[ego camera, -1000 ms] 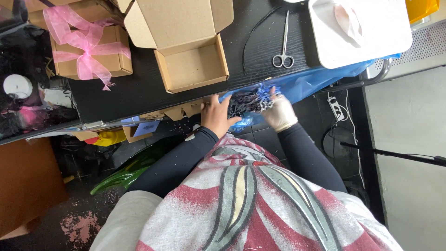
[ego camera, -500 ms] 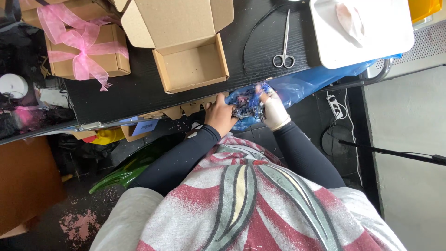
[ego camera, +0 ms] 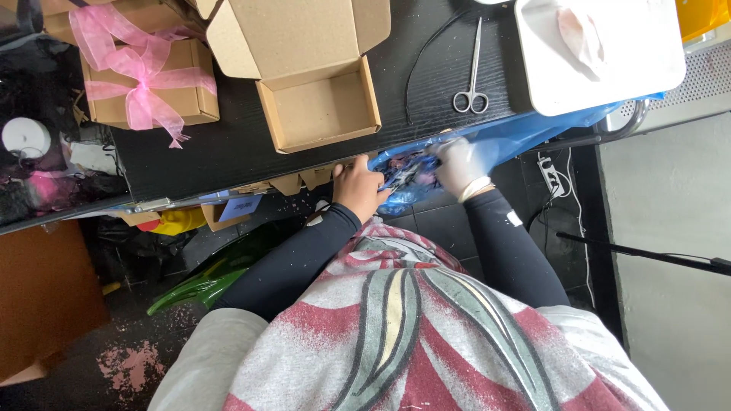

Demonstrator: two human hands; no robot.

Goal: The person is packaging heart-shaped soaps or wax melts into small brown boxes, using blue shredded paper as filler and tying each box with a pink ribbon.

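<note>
Two hands meet on the blue plastic bag (ego camera: 487, 148) that hangs over the near edge of the black table (ego camera: 221, 156), and that bag is where trouble could start. Your left hand (ego camera: 359, 189) pinches its mouth at the table edge, and your right hand (ego camera: 459, 164), in a pale glove, grips the crumpled plastic just beside it; both are closed on the bag, close together, with a dark, mixed bundle (ego camera: 407, 171) showing between them. What that bundle is made of you cannot tell from here. Because much of the bag sags past the edge with nothing under it, a loosened pinch would likely let the contents slide out toward the cluttered floor below. Thin film pulled two ways may also tear, I judge, if you tug harder. Further out, the open cardboard box (ego camera: 320, 106) sits just behind your left hand, so a sharp pull upward could knock it. Scissors (ego camera: 472, 72) lie well apart, beyond the bag, next to a white tray (ego camera: 609, 57) under which the bag's far end is tucked; dragging the plastic could shift that tray. The closed box with the pink ribbon (ego camera: 145, 84) is clear of all this.
</note>
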